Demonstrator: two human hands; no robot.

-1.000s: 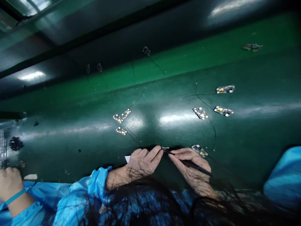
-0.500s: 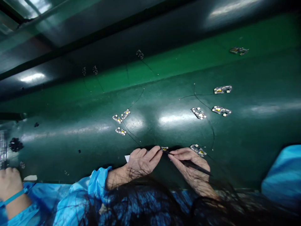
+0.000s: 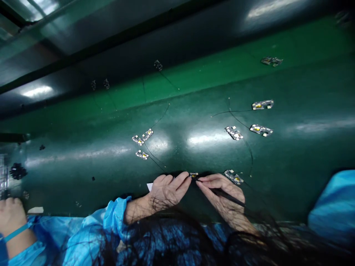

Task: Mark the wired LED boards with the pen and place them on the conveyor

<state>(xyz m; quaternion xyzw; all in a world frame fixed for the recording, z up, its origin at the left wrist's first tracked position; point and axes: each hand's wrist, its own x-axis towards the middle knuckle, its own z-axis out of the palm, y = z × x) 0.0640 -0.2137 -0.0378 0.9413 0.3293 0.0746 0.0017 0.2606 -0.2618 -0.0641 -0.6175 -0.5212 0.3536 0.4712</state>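
Head view: a small dark circuit board [image 3: 193, 175] pinched at the near edge of the glossy green bench [image 3: 210, 111].
The bare left hand [image 3: 169, 193] presses its fingertips against the board; the bare right hand [image 3: 224, 197] pinches a slim black tool [image 3: 230, 198] up to it (a white-and-gold circuit board [image 3: 233, 177] lies just beside).

The left hand [image 3: 168, 192] pinches a tiny circuit board [image 3: 193, 175] in its fingertips, and the right hand [image 3: 223, 195] grips a slim black tool [image 3: 230, 198] with its tip at that board. More boards [image 3: 233, 177] and thin black wires [image 3: 235, 111] lie on the green mat [image 3: 83, 166]. At far left rests a co-worker's hand [image 3: 11, 216] with a blue wristband [image 3: 15, 233].
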